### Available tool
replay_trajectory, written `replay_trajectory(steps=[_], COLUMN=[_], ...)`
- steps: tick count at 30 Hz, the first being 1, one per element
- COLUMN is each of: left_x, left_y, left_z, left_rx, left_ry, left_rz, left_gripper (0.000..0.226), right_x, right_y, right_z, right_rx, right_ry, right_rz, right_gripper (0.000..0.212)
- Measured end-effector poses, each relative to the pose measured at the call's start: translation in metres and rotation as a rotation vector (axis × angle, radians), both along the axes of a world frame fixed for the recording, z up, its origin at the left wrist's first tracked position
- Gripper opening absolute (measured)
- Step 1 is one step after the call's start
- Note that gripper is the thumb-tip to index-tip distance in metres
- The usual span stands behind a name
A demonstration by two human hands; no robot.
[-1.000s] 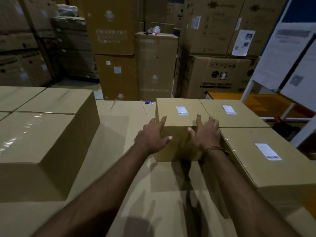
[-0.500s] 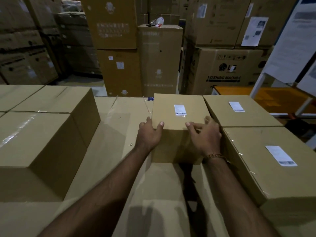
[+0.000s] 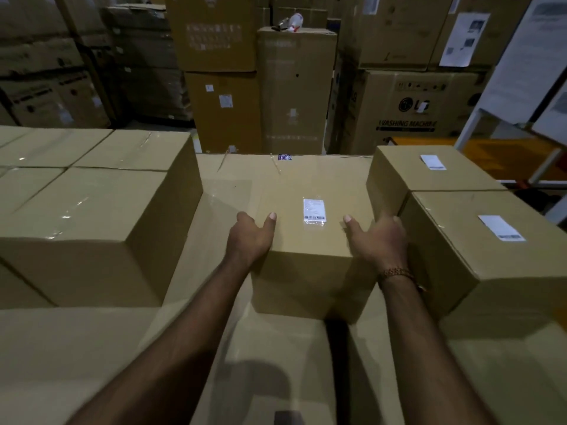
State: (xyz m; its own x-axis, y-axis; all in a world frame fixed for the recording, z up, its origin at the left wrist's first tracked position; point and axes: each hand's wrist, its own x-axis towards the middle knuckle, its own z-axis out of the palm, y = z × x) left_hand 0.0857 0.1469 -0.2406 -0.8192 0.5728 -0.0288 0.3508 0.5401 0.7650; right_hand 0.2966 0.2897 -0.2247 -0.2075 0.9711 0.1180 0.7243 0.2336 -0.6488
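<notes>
Cardboard, plain brown: the box [image 3: 313,234] is at the centre of my view, over a layer of large flat cartons [image 3: 276,378]. I cannot tell whether its underside touches them.

The left hand [image 3: 250,237] grips the box's left top edge, thumb lying on the top face and fingers wrapped down the left side. The right hand [image 3: 379,237] grips the right top edge the same way. Its fingers are out of sight in the narrow gap between the box and the neighbouring box [image 3: 491,271] on the right. A beaded bracelet [image 3: 395,273] is on the right wrist.

Labels: a white sticker [image 3: 314,210] with a barcode lies on the top face between the two thumbs, its print too small to read. The neighbouring box carries a second sticker [image 3: 501,228], and the rear box [image 3: 408,176] behind it carries a third sticker [image 3: 433,162]; neither is legible. Beyond them, a large printed carton [image 3: 420,87] reads "LG" and "WASHING MACHINE". A small blue tag [image 3: 284,157] at the far edge of the flat cartons is unreadable.

Containers: every box I can see is closed, so no contents show. On the left, well apart from the hands, is a taller box [image 3: 92,228] sealed with clear tape. A white bottle [image 3: 293,21] lies on top of a tall carton [image 3: 296,87] in the background.
</notes>
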Motion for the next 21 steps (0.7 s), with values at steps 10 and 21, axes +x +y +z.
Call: replay_trajectory(steps=[10,21], left_x=[0.031,0.025], left_y=[-0.201,-0.390], left_z=[0.021,0.012], left_rx=[0.221,0.309], left_ry=[-0.088,-0.119], left_rz=[-0.004,0.124], left_gripper=[0.058,0.044], right_x=[0.015,-0.009], right_y=[-0.190,-0.364], right_z=[0.015,0.023], right_rx=[0.090,0.167], right_ry=[0.089,0.088], right_rz=[-0.036,0.030], right_gripper=[0.079,0.069])
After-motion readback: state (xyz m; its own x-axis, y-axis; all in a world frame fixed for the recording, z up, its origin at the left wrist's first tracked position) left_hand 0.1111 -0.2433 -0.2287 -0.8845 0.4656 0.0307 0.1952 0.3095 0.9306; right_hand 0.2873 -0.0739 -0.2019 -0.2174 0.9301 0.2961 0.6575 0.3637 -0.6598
